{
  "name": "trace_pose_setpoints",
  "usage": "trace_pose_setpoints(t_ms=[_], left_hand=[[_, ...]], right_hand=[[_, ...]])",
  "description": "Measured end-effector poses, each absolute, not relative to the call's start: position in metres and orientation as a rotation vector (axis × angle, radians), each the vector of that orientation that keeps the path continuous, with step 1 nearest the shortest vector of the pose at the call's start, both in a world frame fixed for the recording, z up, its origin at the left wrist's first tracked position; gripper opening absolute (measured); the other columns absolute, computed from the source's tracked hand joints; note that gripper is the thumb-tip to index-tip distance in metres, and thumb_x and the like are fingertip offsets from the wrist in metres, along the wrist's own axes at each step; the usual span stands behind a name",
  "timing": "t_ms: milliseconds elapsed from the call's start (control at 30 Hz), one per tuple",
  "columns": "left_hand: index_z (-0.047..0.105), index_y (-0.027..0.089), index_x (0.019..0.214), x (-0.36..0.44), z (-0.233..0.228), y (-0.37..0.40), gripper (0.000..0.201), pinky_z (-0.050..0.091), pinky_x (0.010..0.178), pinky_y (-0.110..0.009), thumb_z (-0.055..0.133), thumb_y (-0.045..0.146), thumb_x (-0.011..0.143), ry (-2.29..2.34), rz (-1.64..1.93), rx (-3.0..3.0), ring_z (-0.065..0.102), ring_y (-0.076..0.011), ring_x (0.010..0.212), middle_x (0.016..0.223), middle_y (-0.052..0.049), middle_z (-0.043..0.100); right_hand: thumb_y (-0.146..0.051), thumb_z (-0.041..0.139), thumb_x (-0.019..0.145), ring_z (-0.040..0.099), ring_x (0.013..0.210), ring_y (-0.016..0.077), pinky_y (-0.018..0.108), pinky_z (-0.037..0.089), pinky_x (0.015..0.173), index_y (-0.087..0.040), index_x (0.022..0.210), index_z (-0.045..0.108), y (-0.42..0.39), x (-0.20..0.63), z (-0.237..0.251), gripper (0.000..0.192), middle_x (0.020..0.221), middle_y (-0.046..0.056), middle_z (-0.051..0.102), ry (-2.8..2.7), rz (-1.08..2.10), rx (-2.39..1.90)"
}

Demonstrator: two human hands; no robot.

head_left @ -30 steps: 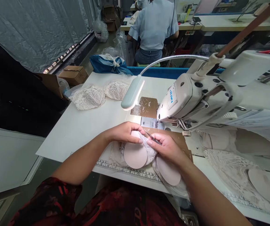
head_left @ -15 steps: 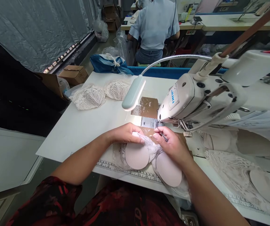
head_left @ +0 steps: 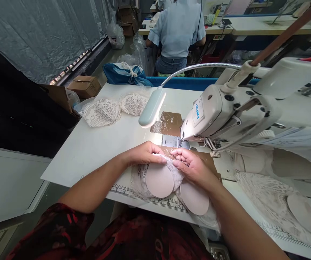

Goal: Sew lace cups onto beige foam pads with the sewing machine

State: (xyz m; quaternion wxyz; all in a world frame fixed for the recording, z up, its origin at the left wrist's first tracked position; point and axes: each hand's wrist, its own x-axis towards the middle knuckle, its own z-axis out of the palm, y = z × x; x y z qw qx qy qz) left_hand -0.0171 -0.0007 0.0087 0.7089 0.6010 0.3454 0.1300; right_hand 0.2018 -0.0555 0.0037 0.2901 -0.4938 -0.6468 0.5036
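A white lace bra with smooth pale cup linings lies at the table's front edge, just in front of the sewing machine. Its upper lace edge is pinched between the thumb and fingers of my left hand. My right hand is closed around small dark metal thread snips, mostly hidden by the fingers. The pointed tip reaches to the lace beside my left fingertips. Behind both hands is the machine's metal needle plate.
A lamp on a bent metal neck hangs over the table. Another lace bra rests at the back left, and more lace pieces lie at right. A printed ruler follows the front edge. Beyond, a person sits facing away.
My right hand has moved left from near the needle area to beside my left hand, bringing the snips' tip to the lace edge. My left hand keeps its pinch.
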Motion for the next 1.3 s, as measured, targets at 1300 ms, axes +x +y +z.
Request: trace_pose_setpoints(t_ms=[1300], left_hand=[[0.064, 0.011, 0.082, -0.036, 0.025, 0.005, 0.029, 0.039, 0.057, -0.019, 0.067, 0.039, 0.079, 0.748, 0.247, 1.527, 0.049, -0.0094, 0.065, 0.072, 0.000, 0.055]], right_hand=[[-0.042, 0.062, 0.079, 0.059, 0.078, 0.0172, 0.030, 0.049, 0.068, -0.019, 0.088, 0.062, -0.054, 0.191, 0.010, 0.024, 0.085, 0.003, 0.063, -1.619, 1.440, -1.306]])
